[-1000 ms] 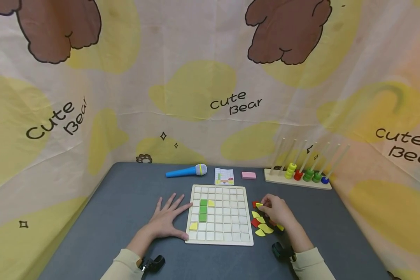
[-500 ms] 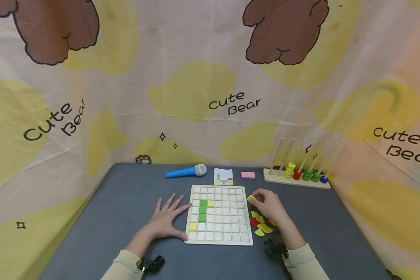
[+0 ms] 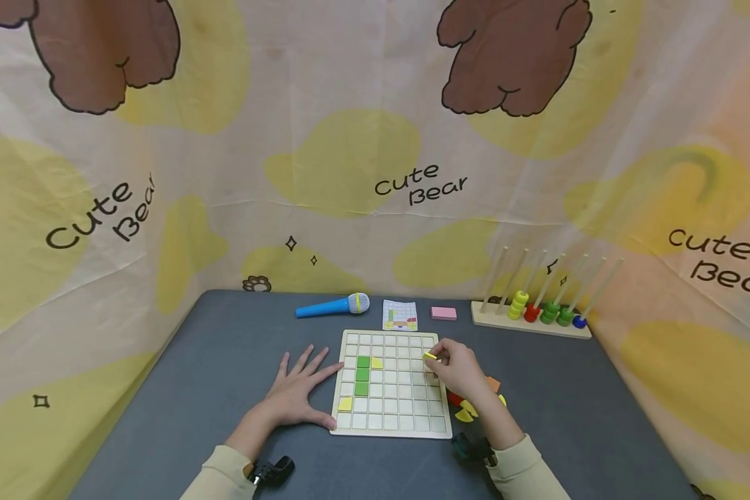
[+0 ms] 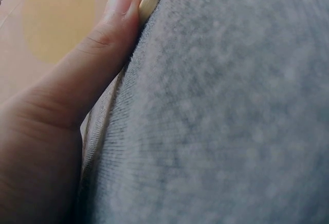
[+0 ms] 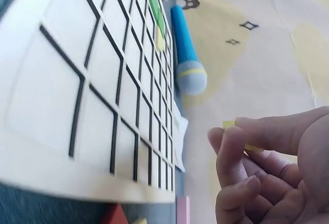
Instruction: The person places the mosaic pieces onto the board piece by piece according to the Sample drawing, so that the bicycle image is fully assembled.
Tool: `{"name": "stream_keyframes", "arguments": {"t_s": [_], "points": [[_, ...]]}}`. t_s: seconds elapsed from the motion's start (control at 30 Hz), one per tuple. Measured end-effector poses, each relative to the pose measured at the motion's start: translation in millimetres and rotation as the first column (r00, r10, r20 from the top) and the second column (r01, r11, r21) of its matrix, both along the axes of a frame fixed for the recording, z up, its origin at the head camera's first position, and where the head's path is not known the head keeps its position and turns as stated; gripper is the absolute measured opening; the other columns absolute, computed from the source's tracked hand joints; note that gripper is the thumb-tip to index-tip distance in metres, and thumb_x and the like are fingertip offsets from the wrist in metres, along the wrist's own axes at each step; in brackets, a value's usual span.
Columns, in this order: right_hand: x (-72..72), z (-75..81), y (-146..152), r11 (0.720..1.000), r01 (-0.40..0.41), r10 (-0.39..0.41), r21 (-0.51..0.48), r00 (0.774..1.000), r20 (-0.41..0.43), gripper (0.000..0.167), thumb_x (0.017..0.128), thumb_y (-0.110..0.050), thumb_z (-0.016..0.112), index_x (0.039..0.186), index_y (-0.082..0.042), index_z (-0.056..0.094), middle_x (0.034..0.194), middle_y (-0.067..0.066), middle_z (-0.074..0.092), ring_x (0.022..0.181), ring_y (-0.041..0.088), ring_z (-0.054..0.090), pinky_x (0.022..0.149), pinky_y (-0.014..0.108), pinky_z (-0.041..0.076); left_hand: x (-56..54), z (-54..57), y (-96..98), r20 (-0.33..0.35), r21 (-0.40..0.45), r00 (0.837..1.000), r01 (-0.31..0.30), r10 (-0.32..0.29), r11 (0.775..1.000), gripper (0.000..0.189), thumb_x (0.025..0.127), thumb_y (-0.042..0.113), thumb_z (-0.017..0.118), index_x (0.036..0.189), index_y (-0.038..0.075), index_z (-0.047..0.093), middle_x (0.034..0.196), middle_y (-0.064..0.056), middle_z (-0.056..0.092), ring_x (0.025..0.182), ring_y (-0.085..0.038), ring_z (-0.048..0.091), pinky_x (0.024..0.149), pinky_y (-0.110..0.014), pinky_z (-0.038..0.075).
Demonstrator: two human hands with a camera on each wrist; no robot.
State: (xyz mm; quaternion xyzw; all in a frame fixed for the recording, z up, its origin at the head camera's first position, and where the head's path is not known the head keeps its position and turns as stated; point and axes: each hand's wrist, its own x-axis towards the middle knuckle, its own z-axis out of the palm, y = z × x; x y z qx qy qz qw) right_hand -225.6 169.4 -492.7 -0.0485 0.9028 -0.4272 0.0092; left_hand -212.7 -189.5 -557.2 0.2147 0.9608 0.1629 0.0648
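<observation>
A white grid board (image 3: 390,407) lies on the grey table. Three green square tiles (image 3: 362,376) form a column on it, with a yellow tile (image 3: 377,362) beside the top one and another yellow tile (image 3: 346,403) lower left. My left hand (image 3: 296,396) is spread flat, thumb and forefinger at the board's left edge; the left wrist view shows the thumb (image 4: 110,21) against its corner. Over the board's right side, my right hand (image 3: 462,371) pinches a small yellow piece (image 3: 430,355) between thumb and fingers. Most of that piece is hidden by fingertips in the right wrist view.
Loose yellow pieces (image 3: 464,415), with red and orange ones, lie right of the board, partly under my right forearm. Behind the board are a blue toy microphone (image 3: 325,307), a pattern card (image 3: 400,315), a pink block (image 3: 444,314) and a peg rack with coloured beads (image 3: 531,326).
My right hand has lifted the yellow piece from the loose pile and carried it left, over the board's right edge. My left hand has stayed in place.
</observation>
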Motion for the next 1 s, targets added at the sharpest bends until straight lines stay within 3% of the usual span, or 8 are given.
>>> {"name": "stream_keyframes", "arguments": {"t_s": [0.23, 0.4, 0.63, 0.8, 1.0], "points": [[2.9, -5.6, -16, 0.998, -0.064, 0.064, -0.003, 0.998, -0.025, 0.008, 0.089, -0.013, 0.076, 0.088, -0.009, 0.069, 0.079, 0.000, 0.065, 0.069, 0.013, 0.055, 0.057, 0.025, 0.045, 0.2, 1.0, 0.1, -0.007, 0.005, 1.000, 0.010, -0.010, 1.000, 0.116, 0.057, 0.093, 0.065, 0.157, 0.046, 0.030, 0.170, -0.002, 0.017, 0.157, -0.038, 0.002, 0.116, -0.074, -0.006], [5.6, -6.4, -26, 0.995, -0.090, 0.090, -0.034, 0.996, -0.024, 0.009, 0.088, -0.011, 0.074, 0.084, -0.009, 0.066, 0.073, 0.001, 0.062, 0.063, 0.012, 0.053, 0.053, 0.024, 0.042, -0.5, 0.2, 0.6, 0.013, -0.001, 1.000, 0.001, -0.001, 1.000, 0.116, 0.057, 0.094, 0.065, 0.157, 0.047, 0.029, 0.170, 0.000, 0.016, 0.157, -0.037, 0.000, 0.116, -0.073, -0.007], [7.5, -13.0, -40, 0.984, -0.175, 0.172, -0.019, 0.981, -0.089, 0.007, 0.089, -0.014, 0.075, 0.090, -0.011, 0.069, 0.075, -0.003, 0.061, 0.064, 0.011, 0.051, 0.058, 0.024, 0.044, -1.0, -2.2, 0.0, -0.013, 0.048, 1.000, 0.011, -0.011, 0.999, 0.115, 0.057, 0.091, 0.068, 0.156, 0.044, 0.034, 0.169, -0.004, 0.021, 0.156, -0.039, 0.004, 0.115, -0.074, -0.006], [9.8, -14.3, -52, 0.970, -0.243, 0.243, 0.016, 0.968, -0.062, 0.009, 0.091, -0.019, 0.075, 0.095, -0.011, 0.074, 0.078, -0.005, 0.063, 0.067, 0.011, 0.052, 0.060, 0.024, 0.045, -1.2, -3.9, 0.0, -0.013, 0.053, 1.000, 0.004, -0.003, 0.999, 0.117, 0.055, 0.094, 0.065, 0.157, 0.046, 0.032, 0.170, -0.001, 0.017, 0.157, -0.036, 0.002, 0.116, -0.072, -0.009], [17.5, -15.9, -69, 0.949, -0.315, 0.315, 0.013, 0.949, -0.031, 0.008, 0.093, -0.021, 0.073, 0.094, -0.013, 0.077, 0.076, -0.007, 0.063, 0.067, 0.009, 0.052, 0.059, 0.022, 0.043, 1.2, 2.3, 1.8, -0.013, 0.035, 1.000, 0.004, -0.004, 0.999, 0.115, 0.058, 0.091, 0.068, 0.157, 0.043, 0.034, 0.169, -0.004, 0.020, 0.156, -0.040, 0.005, 0.115, -0.075, -0.005]]}}
